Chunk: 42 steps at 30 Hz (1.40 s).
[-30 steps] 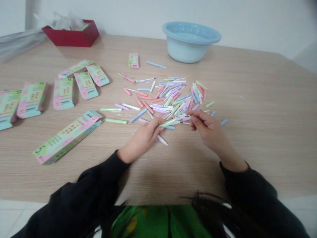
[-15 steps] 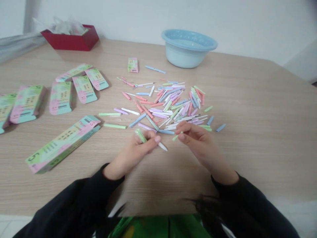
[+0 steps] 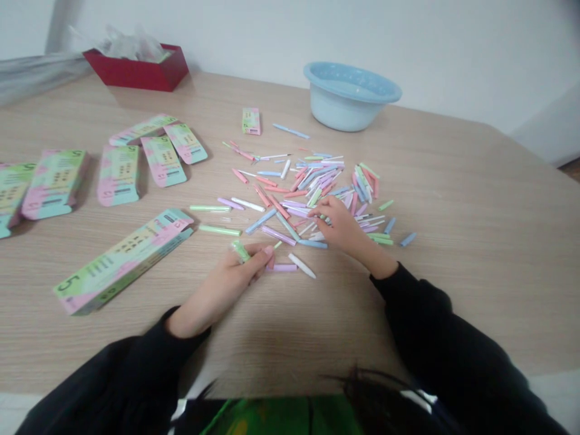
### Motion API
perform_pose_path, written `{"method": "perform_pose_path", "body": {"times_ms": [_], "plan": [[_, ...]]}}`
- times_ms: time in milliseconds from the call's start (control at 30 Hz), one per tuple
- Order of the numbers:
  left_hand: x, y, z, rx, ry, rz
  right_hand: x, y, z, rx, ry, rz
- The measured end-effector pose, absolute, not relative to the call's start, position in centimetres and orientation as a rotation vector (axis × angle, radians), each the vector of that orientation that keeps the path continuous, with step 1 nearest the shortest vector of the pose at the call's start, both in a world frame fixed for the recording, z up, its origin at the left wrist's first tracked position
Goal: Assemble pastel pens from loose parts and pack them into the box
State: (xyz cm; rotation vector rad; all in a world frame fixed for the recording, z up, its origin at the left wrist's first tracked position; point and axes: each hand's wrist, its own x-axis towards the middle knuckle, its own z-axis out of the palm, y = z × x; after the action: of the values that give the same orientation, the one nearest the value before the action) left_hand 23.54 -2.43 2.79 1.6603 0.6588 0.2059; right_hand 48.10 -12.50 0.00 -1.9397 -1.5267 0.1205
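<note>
My left hand [image 3: 249, 266] is closed around a light-green pen [image 3: 240, 250] with a clear end; a thin green tip sticks out past the thumb. Just beyond its fingertips a white pen part [image 3: 302, 266] and a purple pen part [image 3: 284, 267] lie on the table. My right hand [image 3: 335, 223] is over the near side of a pile of pastel pen parts [image 3: 324, 172], fingertips pinched together among them. Whatever is between those fingers is too small to make out. Two green pens [image 3: 220, 230] lie left of the pile.
Several printed pen boxes [image 3: 118, 175] lie on the left, a long one [image 3: 127, 260] nearest me. A small box [image 3: 251, 121] stands behind the pile. Farther back are a blue basin [image 3: 351, 96] and a red box [image 3: 136, 69] with plastic bags.
My right hand has moved from beside the left hand, where it held a small green piece, forward onto the pile. My left hand has shifted left, uncovering the purple part.
</note>
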Motion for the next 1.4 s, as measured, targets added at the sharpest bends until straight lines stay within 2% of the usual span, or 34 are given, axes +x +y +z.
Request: {"method": "perform_pose_path", "body": {"times_ms": [233, 933, 1400], "plan": [[23.4, -2.3, 2.6, 1.696, 0.669, 0.208, 48.8, -11.7, -2.5, -2.056, -1.586, 0.108], [23.9, -3.5, 3.0, 1.907, 0.592, 0.162, 48.3, -11.0, -1.1, -2.261, -1.729, 0.207], [24.2, -3.6, 2.9, 1.866, 0.598, 0.173, 47.7, -10.2, -0.3, -2.221, -1.914, 0.089]]}}
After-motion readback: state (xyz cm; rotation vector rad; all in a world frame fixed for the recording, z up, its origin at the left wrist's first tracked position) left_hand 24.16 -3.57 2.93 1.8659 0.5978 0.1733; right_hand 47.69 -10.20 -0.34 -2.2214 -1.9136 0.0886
